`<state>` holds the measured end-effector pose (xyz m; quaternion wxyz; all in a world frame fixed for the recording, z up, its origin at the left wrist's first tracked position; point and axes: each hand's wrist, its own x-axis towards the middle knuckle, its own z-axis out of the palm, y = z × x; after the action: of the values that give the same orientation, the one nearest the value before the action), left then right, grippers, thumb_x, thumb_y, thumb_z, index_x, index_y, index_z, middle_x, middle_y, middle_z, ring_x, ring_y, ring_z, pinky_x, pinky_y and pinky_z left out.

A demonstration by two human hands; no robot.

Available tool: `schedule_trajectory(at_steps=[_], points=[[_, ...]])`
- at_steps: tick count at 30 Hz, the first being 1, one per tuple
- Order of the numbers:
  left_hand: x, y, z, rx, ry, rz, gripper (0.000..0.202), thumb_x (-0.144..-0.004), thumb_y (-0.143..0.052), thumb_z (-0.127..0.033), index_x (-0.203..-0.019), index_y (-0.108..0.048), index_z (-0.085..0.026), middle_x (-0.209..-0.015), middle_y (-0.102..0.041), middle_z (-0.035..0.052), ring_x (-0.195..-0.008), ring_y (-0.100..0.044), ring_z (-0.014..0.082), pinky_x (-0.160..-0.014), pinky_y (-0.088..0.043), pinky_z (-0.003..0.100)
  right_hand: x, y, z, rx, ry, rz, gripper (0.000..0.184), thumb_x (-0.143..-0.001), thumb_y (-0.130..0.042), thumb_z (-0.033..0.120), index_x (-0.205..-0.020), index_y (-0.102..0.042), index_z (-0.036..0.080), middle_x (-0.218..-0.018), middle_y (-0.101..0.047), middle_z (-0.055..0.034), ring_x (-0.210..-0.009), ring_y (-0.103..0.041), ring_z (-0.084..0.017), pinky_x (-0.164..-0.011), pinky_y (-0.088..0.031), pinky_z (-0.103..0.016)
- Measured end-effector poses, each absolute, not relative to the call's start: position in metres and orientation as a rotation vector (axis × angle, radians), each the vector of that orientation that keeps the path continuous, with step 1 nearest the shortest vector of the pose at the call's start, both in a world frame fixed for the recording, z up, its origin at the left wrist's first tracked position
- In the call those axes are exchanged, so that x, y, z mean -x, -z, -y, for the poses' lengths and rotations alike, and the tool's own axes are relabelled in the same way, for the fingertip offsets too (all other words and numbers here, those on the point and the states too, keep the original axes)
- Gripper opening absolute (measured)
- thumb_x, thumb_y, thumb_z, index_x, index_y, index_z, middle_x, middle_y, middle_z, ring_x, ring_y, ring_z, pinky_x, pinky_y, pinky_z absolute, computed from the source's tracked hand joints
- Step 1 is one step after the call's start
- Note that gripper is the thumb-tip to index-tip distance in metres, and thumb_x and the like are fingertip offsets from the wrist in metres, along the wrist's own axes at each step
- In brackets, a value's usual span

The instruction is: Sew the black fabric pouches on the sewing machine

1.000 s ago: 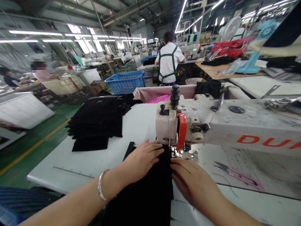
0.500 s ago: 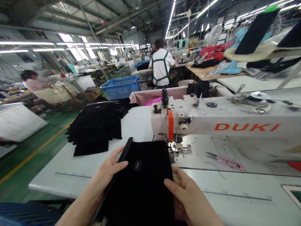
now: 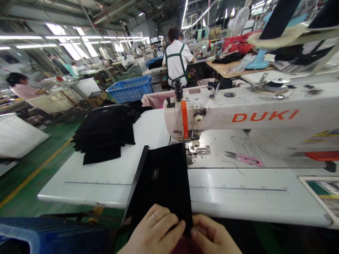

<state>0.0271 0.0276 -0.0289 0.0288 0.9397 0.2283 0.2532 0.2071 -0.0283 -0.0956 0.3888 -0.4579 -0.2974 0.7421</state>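
A black fabric panel [image 3: 164,187] with a small dark label and a stiff black strip along its left edge lies on the sewing table, its near end hanging past the table's front edge. At that near end my left hand [image 3: 159,229], with a ring on one finger, is closed on the cloth, fingers curled. Beside it, my right hand [image 3: 213,234] pinches the panel's lower right edge. The panel's far right corner reaches the presser foot [image 3: 197,150] of the sewing machine [image 3: 217,118]. What lies beneath my fingers is hidden.
Stacked black fabric pieces [image 3: 106,128] lie at the table's left. Pink-handled thread snips [image 3: 245,158] rest right of the presser foot. A blue crate [image 3: 129,88] stands beyond, and a blue bin [image 3: 53,234] at lower left. A person in white [image 3: 176,60] works ahead.
My left hand has left the panel's strip edge and now grips the near end. My right hand has slid nearer along the right edge. The view has shifted, tilting down.
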Motion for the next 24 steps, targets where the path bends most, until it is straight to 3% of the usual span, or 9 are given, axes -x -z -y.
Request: schedule_trajectory(at_steps=[5,9,12,20,24], points=[[-0.024,0.025,-0.023,-2.609,-0.959,-0.844,0.022,-0.096,-0.046,-0.009,-0.111,-0.062,-0.013,-0.082,-0.065,0.0066,-0.074,-0.055,0.0161,-0.066,-0.048,0.027,-0.204,0.085,0.029,1.155,-1.945,0.701,0.047,-0.066,-0.074,0.063,-0.079,-0.064,0.019,-0.069,-0.066,-0.0009,-0.067,-0.063,-0.017,-0.065,-0.043,-0.027],[-0.032,0.032,-0.021,-2.770,-0.795,-0.704,0.023,-0.100,-0.042,-0.017,-0.108,-0.063,-0.014,-0.078,-0.063,0.0052,-0.072,-0.054,0.0176,-0.067,-0.046,0.030,-0.207,0.076,0.027,1.183,-1.872,0.833,0.035,-0.070,-0.074,0.052,-0.069,-0.063,0.019,-0.064,-0.064,0.0013,-0.062,-0.059,-0.015,-0.060,-0.042,-0.026],[-0.034,0.037,-0.021,-2.723,-0.713,-0.734,0.026,-0.101,-0.038,-0.019,-0.103,-0.064,-0.015,-0.079,-0.063,0.0050,-0.073,-0.054,0.0176,-0.068,-0.046,0.029,-0.208,0.072,0.027,1.193,-1.862,0.836,0.029,-0.072,-0.073,0.046,-0.071,-0.065,0.018,-0.065,-0.065,0.0010,-0.062,-0.057,-0.014,-0.057,-0.039,-0.024],[-0.030,0.034,-0.017,-2.595,-0.753,-0.721,0.022,-0.099,-0.041,-0.016,-0.106,-0.063,-0.015,-0.084,-0.064,0.0061,-0.078,-0.054,0.0177,-0.072,-0.048,0.028,-0.209,0.071,0.033,1.229,-1.938,0.774,0.029,-0.073,-0.074,0.043,-0.071,-0.061,0.017,-0.063,-0.065,0.0003,-0.048,-0.043,-0.007,-0.046,-0.027,-0.020],[-0.029,0.035,-0.018,-2.626,-0.738,-0.699,0.022,-0.098,-0.043,-0.013,-0.106,-0.063,-0.014,-0.085,-0.064,0.0064,-0.080,-0.054,0.0181,-0.074,-0.048,0.028,-0.210,0.068,0.032,1.190,-1.980,0.757,0.031,-0.073,-0.075,0.043,-0.069,-0.057,0.018,-0.062,-0.065,0.0001,-0.047,-0.043,-0.007,-0.047,-0.029,-0.020]])
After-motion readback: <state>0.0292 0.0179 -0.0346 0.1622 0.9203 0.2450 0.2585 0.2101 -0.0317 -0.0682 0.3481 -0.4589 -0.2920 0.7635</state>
